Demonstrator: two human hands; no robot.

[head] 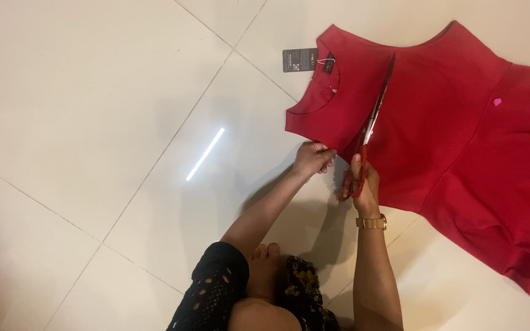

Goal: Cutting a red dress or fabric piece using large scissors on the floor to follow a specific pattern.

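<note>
Down on the white tiled floor [93, 92], the red sleeveless dress [449, 135] lies flat; left hand [312, 158] pinches its armhole edge, right hand [363, 181] grips red-handled scissors [375, 110], blades open across the bodice. Cutting looks barely begun.

Red sleeveless dress [455, 141], spread flat on white tile, neckline toward upper left, skirt running off right, hem rumpled at lower right. Dark tag [299, 59] on a string at the collar, lying just off the fabric. Small pink mark near the waist. Scissors [372, 122] with long blades and red handles, laid across the bodice, tip near the far shoulder, handles at the near edge by the armhole.
</note>
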